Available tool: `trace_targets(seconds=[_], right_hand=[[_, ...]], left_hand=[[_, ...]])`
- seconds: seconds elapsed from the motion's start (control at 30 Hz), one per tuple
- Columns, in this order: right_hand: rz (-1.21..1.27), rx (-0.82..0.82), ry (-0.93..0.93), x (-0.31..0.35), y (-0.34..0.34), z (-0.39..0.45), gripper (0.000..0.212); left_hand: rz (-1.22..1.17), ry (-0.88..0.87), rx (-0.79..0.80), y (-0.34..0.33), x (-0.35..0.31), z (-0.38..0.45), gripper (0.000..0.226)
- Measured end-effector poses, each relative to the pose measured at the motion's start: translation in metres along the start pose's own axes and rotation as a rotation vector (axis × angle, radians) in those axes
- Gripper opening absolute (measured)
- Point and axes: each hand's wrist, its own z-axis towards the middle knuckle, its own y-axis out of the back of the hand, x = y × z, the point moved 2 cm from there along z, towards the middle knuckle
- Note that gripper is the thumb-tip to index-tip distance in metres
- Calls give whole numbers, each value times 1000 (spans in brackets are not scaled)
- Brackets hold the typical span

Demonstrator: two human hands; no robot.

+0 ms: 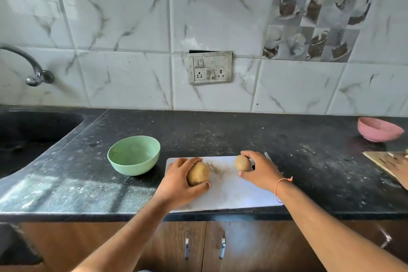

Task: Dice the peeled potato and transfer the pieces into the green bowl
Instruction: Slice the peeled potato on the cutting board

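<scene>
Counter (pixel 220 134): dark stone across the middle of the frame, dusty; the work stays on the board at lower centre.
Cutting board (pixel 229 192): white, lying flat near the counter's front edge. Judged: it should sit square before any cut.
Green bowl (pixel 133 155): just left of the board, apart from it, seemingly with no pieces in it, so dicing looks not begun.
Left hand (pixel 180 180): fingers curled round the larger potato (pixel 198 173), resting on the board's left part.
Right hand (pixel 260 172): thumb and fingers holding the smaller potato (pixel 242 162) near the board's upper right.
Peel: both potatoes look tan; whether either is peeled, I cannot tell.
Knife (pixel 267 155): only a pale sliver shows behind the right hand, probably a blade.
Advice: set one potato aside, steady the other, cut a flat face first.
</scene>
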Motion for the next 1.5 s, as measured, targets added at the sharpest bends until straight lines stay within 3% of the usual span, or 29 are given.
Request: trace_targets(seconds=[0.2,0.4,0.5,0.57,0.77,1.03,1.2,1.5], right_hand=[[-133,23,-39,-15,21,-6,66],[-504,-116,-145,-31,43,-18,31],[-504,-100,-193,-34,48,-21,13],[-500,-102,-198,-34,50,-21,14],[-554,-77,-253,-35,63,-23,13],[-731,13,-179,-14,63,-22,19],[-846,30,-147,-3,59,-21,9],[-885,18,-133,-11,55,-18,24]], left_hand=[[-69,-44,-20,8,5,-1,85],[-63,4,-29,7,3,-3,73],[-48,44,-5,5,1,-2,64],[-61,64,17,6,1,-2,63],[-91,58,34,11,-1,-4,87],[-65,216,339,25,-3,10,117],[-91,192,364,26,0,9,116],[-66,143,402,25,8,12,123]])
